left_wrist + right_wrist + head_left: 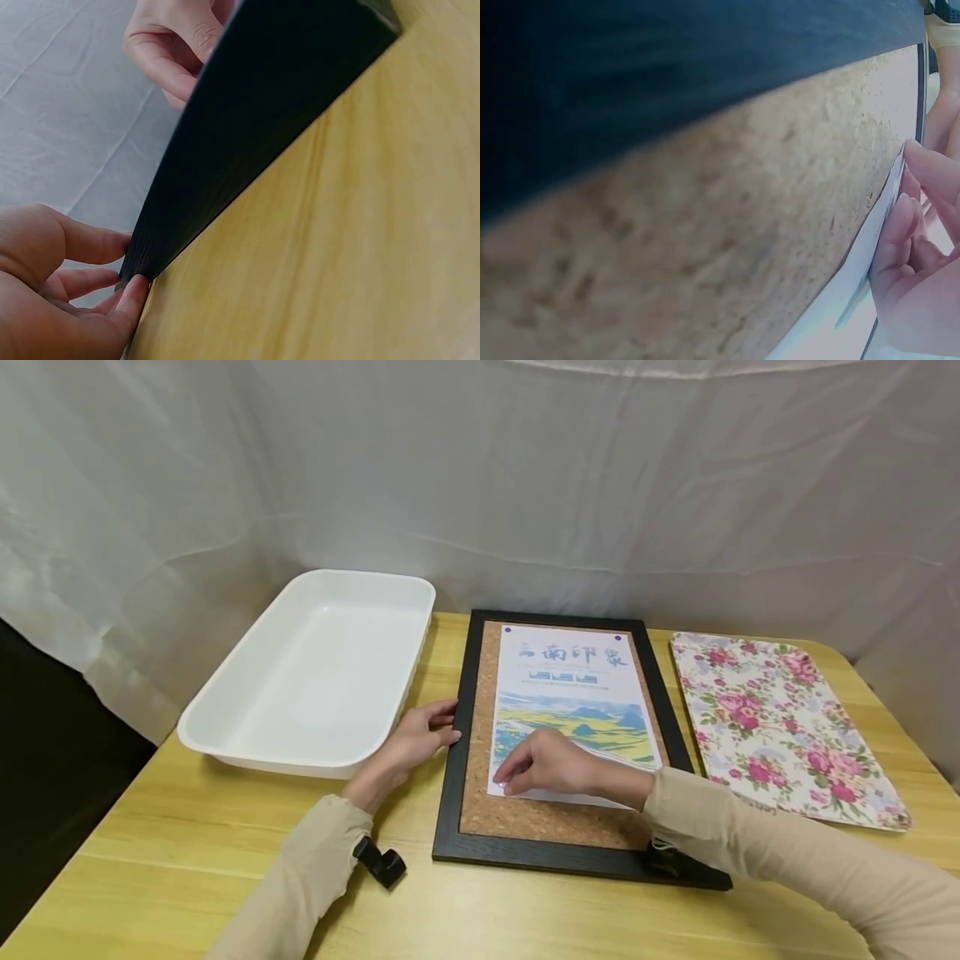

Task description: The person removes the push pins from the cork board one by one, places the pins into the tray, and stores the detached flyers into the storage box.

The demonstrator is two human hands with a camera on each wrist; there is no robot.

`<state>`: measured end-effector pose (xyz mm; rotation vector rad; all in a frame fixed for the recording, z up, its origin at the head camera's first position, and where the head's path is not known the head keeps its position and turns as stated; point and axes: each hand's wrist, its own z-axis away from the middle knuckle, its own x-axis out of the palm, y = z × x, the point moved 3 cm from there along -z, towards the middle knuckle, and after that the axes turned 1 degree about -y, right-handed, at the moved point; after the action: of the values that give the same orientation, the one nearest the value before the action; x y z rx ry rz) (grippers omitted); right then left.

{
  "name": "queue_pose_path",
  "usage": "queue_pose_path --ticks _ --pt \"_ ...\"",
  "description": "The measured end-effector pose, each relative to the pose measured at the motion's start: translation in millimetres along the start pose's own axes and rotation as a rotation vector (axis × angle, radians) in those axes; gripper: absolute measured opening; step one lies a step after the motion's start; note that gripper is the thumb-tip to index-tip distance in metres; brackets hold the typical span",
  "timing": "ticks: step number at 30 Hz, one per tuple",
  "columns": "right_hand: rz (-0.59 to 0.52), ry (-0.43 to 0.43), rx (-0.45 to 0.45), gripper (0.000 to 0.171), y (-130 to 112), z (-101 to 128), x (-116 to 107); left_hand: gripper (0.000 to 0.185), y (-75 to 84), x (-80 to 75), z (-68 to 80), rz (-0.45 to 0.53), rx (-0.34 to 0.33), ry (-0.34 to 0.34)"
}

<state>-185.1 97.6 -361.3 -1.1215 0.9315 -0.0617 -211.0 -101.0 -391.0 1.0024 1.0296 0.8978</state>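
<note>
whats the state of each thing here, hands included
cork board: flat on the table, black frame around it
poster: lying on the cork, two round pins at its top corners
right hand: fingertips at the poster's lower left corner; whether they pinch it cannot be told
left hand: fingers straight, touching the frame's left edge
white tub: upright, empty
floral tray: flat on the table, nothing on it

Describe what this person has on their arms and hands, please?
Both arms wear long beige sleeves reaching the wrists. The left hand and right hand are bare, with no gloves or rings visible. A small black device sits strapped under the left wrist, and another black one under the right wrist.
</note>
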Motion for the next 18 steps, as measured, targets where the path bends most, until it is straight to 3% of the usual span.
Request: queue_pose_path --ticks 9,18 --pt "0.037 0.003 -0.020 0.007 -1.1 -0.6 -0.9 0.058 2.2 1.2 2.1 -0.001 0.001 0.008" --pt "0.023 -0.014 0.023 0.008 0.0 -4.4 -1.4 0.057 2.7 0.4 2.8 -0.010 0.006 0.019"
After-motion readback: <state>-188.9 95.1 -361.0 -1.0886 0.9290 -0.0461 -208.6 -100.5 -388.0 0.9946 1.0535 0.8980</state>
